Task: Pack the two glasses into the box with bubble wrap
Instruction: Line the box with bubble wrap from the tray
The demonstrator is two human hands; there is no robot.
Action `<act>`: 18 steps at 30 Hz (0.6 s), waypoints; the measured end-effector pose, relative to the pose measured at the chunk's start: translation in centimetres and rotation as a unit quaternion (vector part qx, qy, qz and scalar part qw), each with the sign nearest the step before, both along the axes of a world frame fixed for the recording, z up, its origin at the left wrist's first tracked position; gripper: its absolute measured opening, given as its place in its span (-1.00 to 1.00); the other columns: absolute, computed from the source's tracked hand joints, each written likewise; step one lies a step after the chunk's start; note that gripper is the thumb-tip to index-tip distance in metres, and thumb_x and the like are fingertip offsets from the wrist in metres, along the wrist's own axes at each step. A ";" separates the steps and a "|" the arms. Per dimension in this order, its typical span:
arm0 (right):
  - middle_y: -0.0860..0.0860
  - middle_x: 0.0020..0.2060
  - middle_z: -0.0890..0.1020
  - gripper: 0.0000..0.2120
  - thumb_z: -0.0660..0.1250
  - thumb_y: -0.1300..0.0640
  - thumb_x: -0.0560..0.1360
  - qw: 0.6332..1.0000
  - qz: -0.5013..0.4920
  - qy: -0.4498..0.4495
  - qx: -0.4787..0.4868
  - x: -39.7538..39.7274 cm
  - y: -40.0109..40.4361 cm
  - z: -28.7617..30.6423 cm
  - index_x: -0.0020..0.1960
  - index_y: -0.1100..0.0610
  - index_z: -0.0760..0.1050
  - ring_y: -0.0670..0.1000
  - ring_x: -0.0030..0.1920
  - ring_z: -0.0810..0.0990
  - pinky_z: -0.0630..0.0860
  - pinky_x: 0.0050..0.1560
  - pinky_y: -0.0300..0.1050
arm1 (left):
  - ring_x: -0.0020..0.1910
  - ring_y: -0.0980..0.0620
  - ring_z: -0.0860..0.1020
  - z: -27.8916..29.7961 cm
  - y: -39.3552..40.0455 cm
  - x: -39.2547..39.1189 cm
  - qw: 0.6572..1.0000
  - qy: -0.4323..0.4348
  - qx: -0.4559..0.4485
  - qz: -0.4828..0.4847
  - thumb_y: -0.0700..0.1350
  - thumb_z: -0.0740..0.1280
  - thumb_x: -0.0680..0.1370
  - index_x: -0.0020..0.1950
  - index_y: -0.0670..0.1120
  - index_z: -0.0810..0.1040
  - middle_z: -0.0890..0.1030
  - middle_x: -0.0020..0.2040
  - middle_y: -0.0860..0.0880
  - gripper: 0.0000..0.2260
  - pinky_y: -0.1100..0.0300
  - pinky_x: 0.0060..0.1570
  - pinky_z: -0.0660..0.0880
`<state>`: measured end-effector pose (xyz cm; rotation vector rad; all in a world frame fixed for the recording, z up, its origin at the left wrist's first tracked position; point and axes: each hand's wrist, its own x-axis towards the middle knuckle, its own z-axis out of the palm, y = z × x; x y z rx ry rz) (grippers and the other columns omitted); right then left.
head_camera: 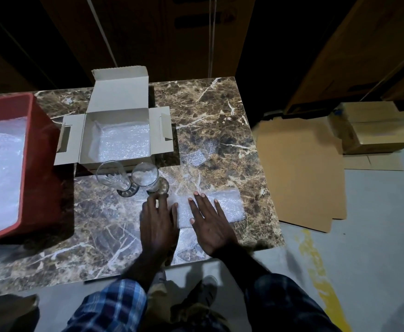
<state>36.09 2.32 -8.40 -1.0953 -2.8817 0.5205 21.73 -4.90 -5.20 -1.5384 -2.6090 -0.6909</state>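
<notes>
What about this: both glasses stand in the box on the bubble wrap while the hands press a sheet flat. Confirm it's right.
Not right. The head view shows both glasses standing on the table in front of the box, not in it. The rest holds: bubble wrap lines the box, and the left hand and right hand press a sheet flat.

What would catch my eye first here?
Two hands, left hand and right hand, lie flat on a bubble wrap sheet near the marble table's front edge. Just beyond stand two glasses, before an open box lined with bubble wrap.

Glossy marble table [220, 121] – matt cardboard box [119, 97] – clear glasses [114, 176]
</notes>
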 end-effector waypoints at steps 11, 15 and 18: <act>0.07 0.60 0.08 -0.45 -0.01 -0.03 0.68 1.000 0.007 -0.009 0.006 0.7 0.6 0.4 0.61 0.18 0.09 0.02 0.60 0.05 0.02 0.54 0.06 | 0.60 -0.08 0.11 -2.9 -1.6 -0.2 0.969 0.018 -0.084 -0.233 -0.14 0.12 0.66 0.58 -0.23 0.21 0.16 0.61 -0.15 -0.52 -0.13 0.48 0.22; -0.03 0.59 -0.17 -0.35 -0.18 -0.22 0.67 0.997 -0.066 -0.037 -0.004 3.2 1.7 0.5 0.63 0.10 -0.15 -0.06 0.58 -0.24 -0.22 0.56 0.00 | 0.62 0.00 0.00 -2.4 -1.8 -1.0 0.967 0.010 -0.131 -0.218 0.02 0.05 0.71 0.63 -0.14 0.07 0.08 0.63 -0.07 -0.48 -0.05 0.56 0.05; 0.00 0.61 -0.17 -0.30 -0.24 -0.29 0.65 0.992 -0.120 -0.049 0.011 5.1 2.2 0.4 0.64 0.11 -0.16 -0.02 0.60 -0.23 -0.21 0.57 0.05 | 0.62 0.03 -0.09 -2.6 -2.0 -1.6 0.964 0.011 -0.164 -0.208 0.11 0.02 0.71 0.64 -0.11 0.00 -0.01 0.64 -0.04 -0.44 0.00 0.57 -0.08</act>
